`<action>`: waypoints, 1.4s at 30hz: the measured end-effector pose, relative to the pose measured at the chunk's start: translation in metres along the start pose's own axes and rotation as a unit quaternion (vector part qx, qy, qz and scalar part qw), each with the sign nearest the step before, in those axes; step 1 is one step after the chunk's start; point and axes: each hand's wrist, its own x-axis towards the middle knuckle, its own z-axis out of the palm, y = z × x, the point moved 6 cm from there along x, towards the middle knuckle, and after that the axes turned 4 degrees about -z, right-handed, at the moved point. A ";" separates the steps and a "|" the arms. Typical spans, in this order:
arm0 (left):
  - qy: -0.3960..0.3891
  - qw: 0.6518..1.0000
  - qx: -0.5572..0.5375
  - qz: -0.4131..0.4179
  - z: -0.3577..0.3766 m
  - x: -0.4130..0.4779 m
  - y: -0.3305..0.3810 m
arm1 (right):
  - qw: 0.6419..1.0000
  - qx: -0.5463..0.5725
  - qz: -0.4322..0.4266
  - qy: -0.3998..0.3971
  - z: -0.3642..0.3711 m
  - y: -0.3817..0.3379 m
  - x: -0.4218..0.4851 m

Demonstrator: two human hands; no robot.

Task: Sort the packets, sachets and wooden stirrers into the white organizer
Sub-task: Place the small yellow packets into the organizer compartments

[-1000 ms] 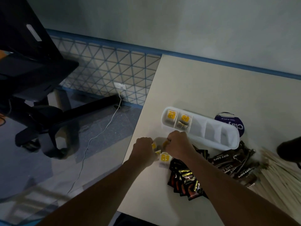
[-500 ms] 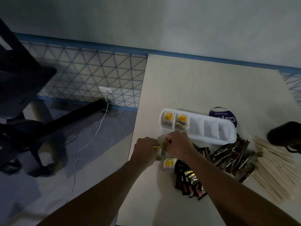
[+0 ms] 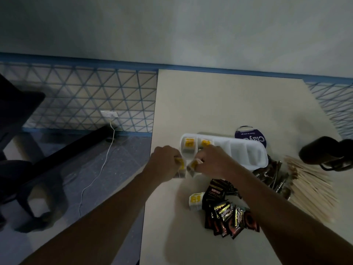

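The white organizer (image 3: pixel 254 150) lies on the cream table (image 3: pixel 219 104), with yellow-labelled tea bags in its two leftmost compartments. My left hand (image 3: pixel 164 162) grips a yellow-tagged tea bag (image 3: pixel 180 166) just left of the organizer's near-left corner. My right hand (image 3: pixel 214 161) pinches another tea bag (image 3: pixel 193 166) beside it. One more tea bag (image 3: pixel 195 200) lies on the table nearer me. Black and red sachets (image 3: pixel 227 215) are fanned below my right forearm. Dark brown stick packets (image 3: pixel 271 173) and a pile of wooden stirrers (image 3: pixel 313 188) lie to the right.
A purple round lid (image 3: pixel 252 137) sits behind the organizer. A dark mug-like object (image 3: pixel 324 152) stands at the right edge. The table's left edge drops to the floor, where a white cable (image 3: pixel 95 178) and a black chair base (image 3: pixel 28 178) stand.
The view has shifted left and down. Both hands have moved up close to the organizer's left end, each still holding a tea bag; the two bags are now drawn slightly apart.
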 end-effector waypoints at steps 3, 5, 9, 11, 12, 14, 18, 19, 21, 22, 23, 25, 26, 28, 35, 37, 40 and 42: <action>0.021 1.000 -0.008 0.009 -0.020 0.016 0.013 | 0.999 0.042 0.018 0.008 -0.030 0.007 0.001; 0.034 0.999 -0.009 0.013 -0.029 0.026 0.024 | 0.997 0.070 0.036 0.025 -0.044 0.014 0.004; 0.032 0.999 -0.002 -0.003 -0.027 0.043 0.034 | 0.988 0.138 0.073 0.017 -0.045 0.030 0.013; 0.018 1.000 0.005 -0.018 -0.015 0.056 0.048 | 0.974 0.203 0.101 -0.008 -0.042 0.050 0.021; 0.015 1.000 0.007 -0.027 -0.012 0.057 0.050 | 0.967 0.225 0.116 -0.023 -0.037 0.055 0.022; 0.010 0.999 0.016 -0.039 -0.010 0.057 0.047 | 0.962 0.236 0.132 -0.047 -0.028 0.054 0.023; 0.011 0.998 0.035 -0.059 -0.002 0.061 0.050 | 0.970 0.203 0.124 -0.049 -0.024 0.062 0.028; 0.016 0.997 0.036 -0.064 -0.002 0.061 0.049 | 0.973 0.195 0.116 -0.033 -0.025 0.063 0.030; 0.028 0.996 0.037 -0.075 -0.002 0.063 0.046 | 0.980 0.173 0.102 0.005 -0.028 0.065 0.033; 0.033 0.996 0.039 -0.078 -0.002 0.063 0.046 | 0.983 0.157 0.093 0.022 -0.030 0.067 0.034; 0.036 0.995 0.041 -0.079 -0.002 0.063 0.046 | 0.987 0.133 0.084 0.035 -0.032 0.067 0.035; 0.034 0.995 0.049 -0.080 0.000 0.063 0.046 | 0.994 0.072 0.060 0.058 -0.033 0.062 0.035; 0.029 0.995 0.058 -0.079 0.002 0.062 0.046 | 0.996 0.041 0.047 0.065 -0.032 0.059 0.034; 0.021 0.994 0.077 -0.080 0.007 0.061 0.047 | 0.997 -0.019 0.024 0.066 -0.029 0.054 0.033; 0.024 0.988 0.123 -0.085 0.017 0.061 0.045 | 0.995 -0.068 -0.011 0.069 -0.018 0.048 0.032; 0.020 0.989 0.123 -0.084 0.017 0.062 0.044 | 0.995 -0.056 -0.016 0.081 -0.020 0.049 0.030; 0.016 0.989 0.119 -0.083 0.018 0.063 0.042 | 0.994 -0.053 -0.017 0.095 -0.024 0.053 0.028; 0.013 0.990 0.113 -0.083 0.018 0.064 0.041 | 0.993 -0.054 -0.016 0.106 -0.026 0.055 0.028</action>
